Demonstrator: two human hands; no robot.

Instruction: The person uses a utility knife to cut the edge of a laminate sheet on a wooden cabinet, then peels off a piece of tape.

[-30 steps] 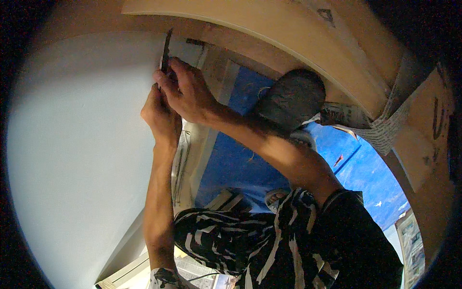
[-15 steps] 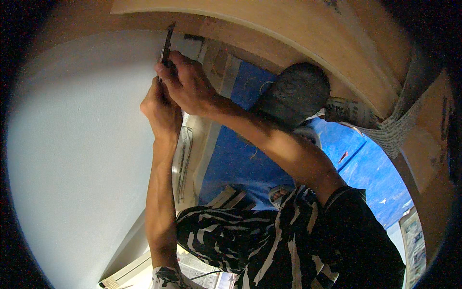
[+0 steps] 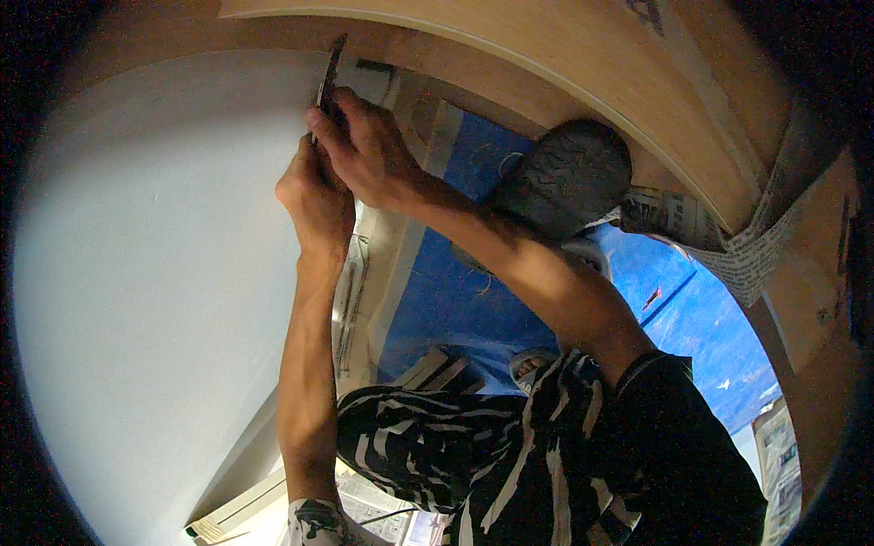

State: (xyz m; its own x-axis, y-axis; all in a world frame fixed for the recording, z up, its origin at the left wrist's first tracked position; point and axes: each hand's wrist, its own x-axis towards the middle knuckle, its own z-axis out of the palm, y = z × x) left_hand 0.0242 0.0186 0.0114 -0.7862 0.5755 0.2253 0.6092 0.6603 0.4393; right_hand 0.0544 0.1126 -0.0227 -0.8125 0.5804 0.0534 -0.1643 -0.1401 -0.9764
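My right hand [image 3: 375, 150] is closed on a slim knife-like tool [image 3: 330, 75], with thumb and fingers pressed against its sides. Its dark narrow blade points up toward the wooden edge above a pale wall [image 3: 155, 246]. Just below, my left hand [image 3: 314, 196] is closed in a fist at the tool's lower end, its thumb side up against the right hand. The handle is mostly hidden inside the two hands. Whether the tip touches the wood or the wall, I cannot tell.
A curved-looking wooden board [image 3: 510, 45] spans the top. Below it are a dark rounded object with a textured face [image 3: 569, 177], blue sheeting [image 3: 464, 305], and hanging newspaper [image 3: 728, 250]. My knees in black-and-white patterned cloth [image 3: 428, 446] fill the lower middle. More newspaper [image 3: 373, 505] lies at the bottom.
Both hands and the tool have shifted slightly up and to the right in the picture, and the view has moved a little as well. The grip looks the same.
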